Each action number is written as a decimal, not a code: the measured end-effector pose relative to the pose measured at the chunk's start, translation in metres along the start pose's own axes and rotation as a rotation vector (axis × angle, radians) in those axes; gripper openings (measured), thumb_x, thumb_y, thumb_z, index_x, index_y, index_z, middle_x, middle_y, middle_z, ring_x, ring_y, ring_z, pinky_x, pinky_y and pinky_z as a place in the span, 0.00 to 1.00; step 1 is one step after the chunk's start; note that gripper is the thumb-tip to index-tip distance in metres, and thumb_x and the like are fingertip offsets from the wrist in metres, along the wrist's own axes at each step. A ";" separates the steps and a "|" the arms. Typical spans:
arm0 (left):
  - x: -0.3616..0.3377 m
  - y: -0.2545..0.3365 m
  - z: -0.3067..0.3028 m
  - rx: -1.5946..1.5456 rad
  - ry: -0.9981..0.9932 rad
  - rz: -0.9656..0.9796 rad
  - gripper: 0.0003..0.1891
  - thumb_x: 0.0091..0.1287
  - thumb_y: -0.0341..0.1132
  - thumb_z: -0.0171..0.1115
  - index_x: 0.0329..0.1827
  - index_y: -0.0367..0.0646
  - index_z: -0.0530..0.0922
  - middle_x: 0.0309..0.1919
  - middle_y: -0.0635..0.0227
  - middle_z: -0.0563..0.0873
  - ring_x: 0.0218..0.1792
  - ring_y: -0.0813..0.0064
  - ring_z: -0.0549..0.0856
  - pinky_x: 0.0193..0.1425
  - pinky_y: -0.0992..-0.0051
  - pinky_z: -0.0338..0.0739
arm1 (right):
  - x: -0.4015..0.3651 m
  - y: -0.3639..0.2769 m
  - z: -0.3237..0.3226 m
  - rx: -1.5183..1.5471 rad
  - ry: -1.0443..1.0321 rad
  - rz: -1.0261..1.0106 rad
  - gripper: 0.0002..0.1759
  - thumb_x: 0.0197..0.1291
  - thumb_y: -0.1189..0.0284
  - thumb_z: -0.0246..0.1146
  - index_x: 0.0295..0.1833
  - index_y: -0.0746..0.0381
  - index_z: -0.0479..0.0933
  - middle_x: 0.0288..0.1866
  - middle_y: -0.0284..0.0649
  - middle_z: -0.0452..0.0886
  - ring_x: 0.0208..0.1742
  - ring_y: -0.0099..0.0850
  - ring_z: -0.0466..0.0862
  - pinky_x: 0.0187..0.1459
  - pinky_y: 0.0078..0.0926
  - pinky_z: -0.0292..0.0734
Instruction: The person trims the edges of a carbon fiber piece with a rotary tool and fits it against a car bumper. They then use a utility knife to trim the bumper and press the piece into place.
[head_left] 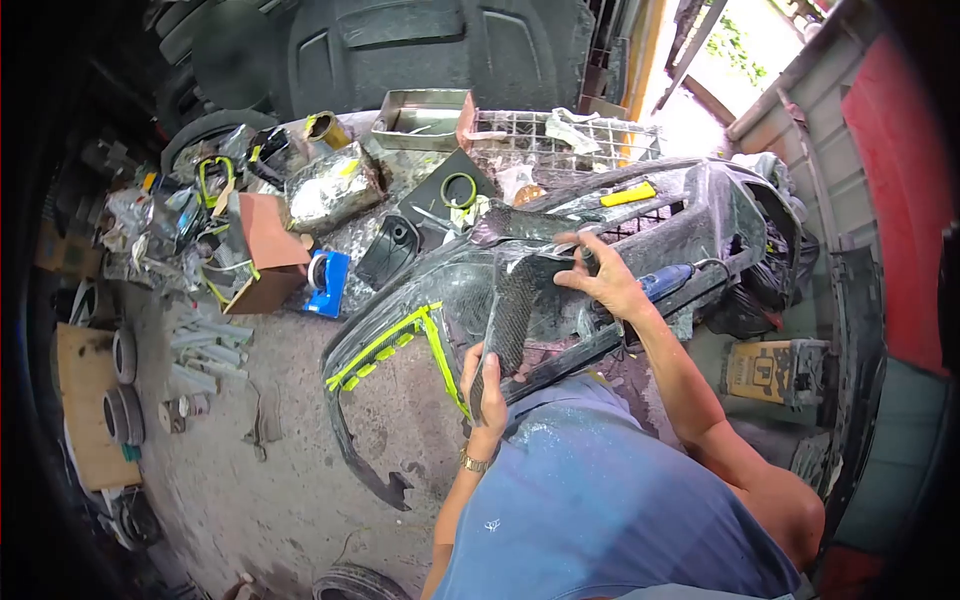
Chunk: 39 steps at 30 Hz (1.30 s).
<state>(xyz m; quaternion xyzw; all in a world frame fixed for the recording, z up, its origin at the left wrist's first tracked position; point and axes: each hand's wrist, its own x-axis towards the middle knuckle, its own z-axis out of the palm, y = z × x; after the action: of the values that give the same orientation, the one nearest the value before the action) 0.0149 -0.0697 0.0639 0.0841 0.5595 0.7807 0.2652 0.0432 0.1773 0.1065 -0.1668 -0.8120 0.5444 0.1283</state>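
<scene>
Steady the long, dark, weave-patterned panel (509, 312) gripped in your left hand (487, 396), its far end beside your half-curled right hand (610, 282), contents unclear.

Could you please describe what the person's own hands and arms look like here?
The left hand and right hand are both ungloved. A gold-toned metal wristwatch circles the left wrist. The right arm is bare up to the shoulder, and the left forearm shows no sleeve.
</scene>
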 end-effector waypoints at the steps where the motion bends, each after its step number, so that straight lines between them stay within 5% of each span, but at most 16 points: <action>1: 0.005 -0.006 -0.006 0.066 -0.006 -0.003 0.15 0.78 0.38 0.48 0.54 0.34 0.71 0.35 0.60 0.85 0.29 0.75 0.85 0.38 0.76 0.79 | -0.003 -0.001 -0.006 0.042 0.049 0.051 0.26 0.59 0.64 0.72 0.59 0.62 0.73 0.42 0.36 0.80 0.41 0.18 0.75 0.47 0.22 0.71; 3: 0.012 -0.002 -0.006 0.175 -0.021 -0.023 0.16 0.77 0.40 0.50 0.54 0.34 0.72 0.34 0.62 0.85 0.30 0.77 0.84 0.38 0.78 0.79 | -0.012 0.005 -0.019 0.124 0.178 0.174 0.27 0.66 0.63 0.64 0.66 0.61 0.67 0.42 0.33 0.73 0.35 0.18 0.71 0.42 0.20 0.70; 4: 0.014 0.004 -0.003 0.168 -0.022 -0.035 0.16 0.77 0.40 0.50 0.54 0.34 0.72 0.34 0.62 0.85 0.30 0.77 0.84 0.38 0.78 0.79 | -0.020 0.003 -0.027 0.425 0.151 0.255 0.20 0.70 0.62 0.55 0.61 0.61 0.67 0.37 0.30 0.68 0.30 0.16 0.67 0.33 0.17 0.65; 6: 0.019 0.011 0.003 0.121 -0.117 -0.140 0.16 0.77 0.41 0.51 0.54 0.34 0.74 0.34 0.64 0.86 0.30 0.79 0.84 0.40 0.78 0.79 | -0.037 0.007 -0.025 0.368 0.237 0.136 0.16 0.71 0.62 0.51 0.55 0.60 0.67 0.34 0.28 0.67 0.27 0.15 0.62 0.28 0.16 0.56; 8: 0.023 0.007 0.001 0.113 -0.176 -0.223 0.16 0.76 0.41 0.53 0.54 0.34 0.74 0.36 0.65 0.86 0.32 0.81 0.84 0.41 0.79 0.79 | -0.052 0.008 -0.018 0.257 0.175 0.165 0.15 0.70 0.61 0.50 0.52 0.61 0.68 0.34 0.29 0.67 0.27 0.16 0.62 0.29 0.17 0.58; 10: 0.026 0.006 0.008 0.133 -0.234 -0.218 0.17 0.75 0.41 0.55 0.52 0.33 0.75 0.33 0.67 0.83 0.32 0.79 0.83 0.40 0.77 0.78 | -0.058 0.002 -0.007 0.035 0.111 0.169 0.12 0.71 0.71 0.53 0.52 0.67 0.70 0.39 0.39 0.74 0.34 0.21 0.73 0.43 0.22 0.71; 12: 0.030 -0.001 0.013 0.102 -0.222 -0.231 0.13 0.76 0.36 0.54 0.53 0.34 0.74 0.39 0.64 0.87 0.33 0.83 0.83 0.40 0.79 0.79 | -0.063 0.014 0.004 -0.110 0.067 0.078 0.13 0.71 0.76 0.56 0.57 0.69 0.70 0.43 0.42 0.78 0.40 0.28 0.81 0.47 0.28 0.75; 14: 0.035 -0.001 0.018 0.124 -0.170 -0.283 0.12 0.76 0.35 0.53 0.51 0.33 0.75 0.38 0.65 0.86 0.33 0.82 0.83 0.39 0.79 0.79 | -0.061 -0.009 0.011 0.124 -0.014 0.289 0.17 0.70 0.76 0.59 0.61 0.69 0.70 0.43 0.45 0.79 0.40 0.34 0.84 0.44 0.31 0.77; 16: 0.040 -0.009 0.016 0.137 -0.151 -0.294 0.12 0.76 0.35 0.53 0.50 0.33 0.75 0.37 0.65 0.86 0.33 0.82 0.83 0.39 0.79 0.79 | -0.056 0.006 0.019 0.050 -0.072 0.220 0.18 0.72 0.74 0.55 0.65 0.65 0.69 0.38 0.41 0.78 0.36 0.29 0.79 0.41 0.27 0.75; 18: 0.043 -0.016 0.013 0.150 -0.138 -0.309 0.12 0.76 0.36 0.53 0.49 0.34 0.76 0.35 0.66 0.85 0.32 0.82 0.83 0.38 0.79 0.79 | -0.052 0.021 0.027 -0.266 -0.091 0.101 0.18 0.71 0.73 0.56 0.63 0.65 0.69 0.44 0.52 0.81 0.44 0.47 0.84 0.46 0.38 0.77; 19: 0.045 -0.018 0.010 0.107 -0.121 -0.359 0.12 0.76 0.37 0.53 0.48 0.34 0.76 0.34 0.66 0.85 0.31 0.82 0.83 0.37 0.80 0.79 | -0.050 0.022 0.028 -0.226 -0.114 0.328 0.18 0.71 0.72 0.56 0.63 0.65 0.68 0.49 0.59 0.80 0.51 0.57 0.81 0.50 0.44 0.76; 25: 0.044 -0.013 0.017 0.067 -0.033 -0.490 0.13 0.75 0.39 0.54 0.45 0.37 0.77 0.26 0.68 0.83 0.22 0.83 0.79 0.26 0.82 0.73 | -0.042 0.041 0.029 -0.297 -0.066 0.062 0.19 0.68 0.72 0.60 0.62 0.61 0.67 0.44 0.55 0.82 0.43 0.55 0.83 0.42 0.45 0.77; 28: 0.043 -0.009 0.023 0.134 0.010 -0.472 0.12 0.75 0.39 0.54 0.45 0.38 0.77 0.23 0.70 0.82 0.19 0.86 0.76 0.22 0.83 0.69 | -0.038 0.033 0.026 -0.252 -0.103 0.202 0.18 0.68 0.73 0.60 0.61 0.61 0.69 0.44 0.53 0.83 0.41 0.54 0.83 0.40 0.44 0.78; 39: 0.042 -0.007 0.024 0.138 0.025 -0.480 0.11 0.75 0.38 0.55 0.47 0.37 0.77 0.21 0.72 0.80 0.19 0.88 0.76 0.22 0.84 0.67 | -0.039 0.029 0.032 -0.249 -0.142 0.120 0.16 0.67 0.72 0.62 0.58 0.62 0.74 0.43 0.51 0.82 0.39 0.52 0.84 0.37 0.41 0.79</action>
<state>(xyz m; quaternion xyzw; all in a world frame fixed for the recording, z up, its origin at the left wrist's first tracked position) -0.0081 -0.0269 0.0591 -0.0431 0.6188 0.6563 0.4296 0.0697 0.1447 0.0662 -0.1908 -0.8688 0.4566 0.0160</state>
